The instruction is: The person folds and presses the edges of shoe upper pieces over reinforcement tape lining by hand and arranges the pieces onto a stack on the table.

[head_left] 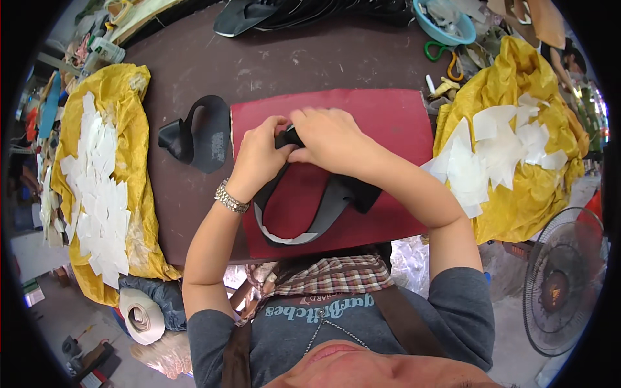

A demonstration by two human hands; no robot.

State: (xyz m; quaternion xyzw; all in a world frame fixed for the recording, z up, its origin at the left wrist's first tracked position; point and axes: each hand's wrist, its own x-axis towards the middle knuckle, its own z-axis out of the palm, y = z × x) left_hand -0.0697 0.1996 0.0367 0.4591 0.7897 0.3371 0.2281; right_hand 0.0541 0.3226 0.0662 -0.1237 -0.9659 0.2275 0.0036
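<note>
- the left hand (262,150) has its grip narrowed on the upper end of a black-and-grey piece (333,204), thumb and fingers closing on the dark material
- the right hand (330,139) meets it there, its grip also narrow on the same end; its fingers are slightly blurred, and what the tips do behind the knuckles i cannot tell
- two hands so close together probably keep the soft material from slipping or twisting at that one spot
- the piece lies mostly on the red mat (394,126), its curved lower part toward the person and a pale strip (288,238) along that bend; the mat likely gives it a flat backing, with the loop left loose so that only the held end is under control
- the mat sits on the brown worktop (323,64) right in front of the body, which suits both arms reaching in evenly
- a similar dark piece (210,143) lies just left of the mat, seemingly parked within reach
- yellow sacking (137,213) at the left and yellow sacking (524,71) at the right each carry white scraps (97,200), perhaps spread out so either side is easy to pick from
- farther off, a black stack (278,16) and a blue bowl (470,37) stand at the far side, apparently out of the way of the elbows
</note>
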